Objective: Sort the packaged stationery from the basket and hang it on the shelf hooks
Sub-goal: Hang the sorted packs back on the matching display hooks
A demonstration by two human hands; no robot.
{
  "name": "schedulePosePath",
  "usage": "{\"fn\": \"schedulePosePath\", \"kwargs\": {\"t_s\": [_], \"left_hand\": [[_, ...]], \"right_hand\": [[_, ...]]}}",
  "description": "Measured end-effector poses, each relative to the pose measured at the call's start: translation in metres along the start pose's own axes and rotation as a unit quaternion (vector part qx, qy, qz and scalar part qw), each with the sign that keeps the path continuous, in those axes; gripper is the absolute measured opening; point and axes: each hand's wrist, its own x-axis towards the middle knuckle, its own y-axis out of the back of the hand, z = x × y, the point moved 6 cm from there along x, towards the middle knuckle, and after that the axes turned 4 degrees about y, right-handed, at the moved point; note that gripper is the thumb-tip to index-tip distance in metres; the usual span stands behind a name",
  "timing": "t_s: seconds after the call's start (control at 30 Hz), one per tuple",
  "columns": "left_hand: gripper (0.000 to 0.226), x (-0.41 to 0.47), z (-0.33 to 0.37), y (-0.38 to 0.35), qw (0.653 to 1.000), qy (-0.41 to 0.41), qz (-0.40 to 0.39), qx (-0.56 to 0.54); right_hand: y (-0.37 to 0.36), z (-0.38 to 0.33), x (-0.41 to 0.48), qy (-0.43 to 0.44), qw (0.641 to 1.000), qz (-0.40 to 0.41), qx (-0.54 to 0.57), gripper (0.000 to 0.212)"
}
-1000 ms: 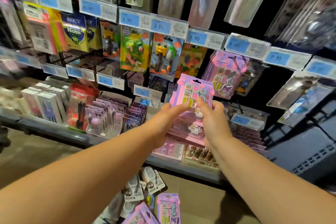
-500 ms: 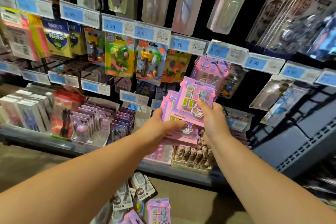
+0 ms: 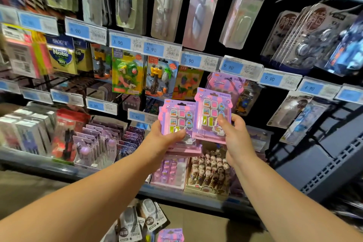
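Left of the matching pink Kuromi packs hanging on their shelf hook (image 3: pixel 225 82), the left hand (image 3: pixel 163 139) is closing its grip around a stack of pink Kuromi eraser packs (image 3: pixel 176 120), thumb across the front card and fingers behind. A moment ago the packs were sitting together as one bundle between both hands; now one has been pulled away. The right hand (image 3: pixel 235 135) is pinching that single pink pack (image 3: pixel 213 112) by its lower edge, thumb in front, and is lifting it just below the hanging packs, not yet touching them. This likely means one pack is being readied for hanging while the rest are waiting in the left hand. Below the hanging packs, at the bottom edge of the view, more packaged items (image 3: pixel 141 224) are lying, presumably in the basket.
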Motion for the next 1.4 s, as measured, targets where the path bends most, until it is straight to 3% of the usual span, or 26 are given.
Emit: {"fn": "schedulePosePath", "kwargs": {"t_s": [0.3,0.47,0.57,0.77,1.4], "left_hand": [[0.076,0.01,-0.006,-0.006,1.0,0.006,-0.009,-0.002],[0.063,0.016,-0.004,-0.008,1.0,0.002,0.003,-0.003],[0.054,0.019,0.0,-0.014,1.0,-0.001,0.006,0.018],[0.079,0.026,0.007,-0.017,0.999,-0.013,0.011,0.029],[0.047,0.025,0.016,0.006,0.997,-0.043,0.056,0.018]], "right_hand": [[-0.011,0.004,-0.002,-0.042,0.998,-0.048,0.015,0.017],[-0.007,0.006,-0.003,-0.07,0.993,-0.094,0.004,0.014],[-0.004,0.004,0.0,-0.086,0.989,-0.118,-0.032,0.027],[0.01,-0.008,0.01,-0.044,0.996,-0.078,0.023,0.03],[0.031,-0.004,0.043,-0.012,0.998,0.029,0.051,0.022]]}}
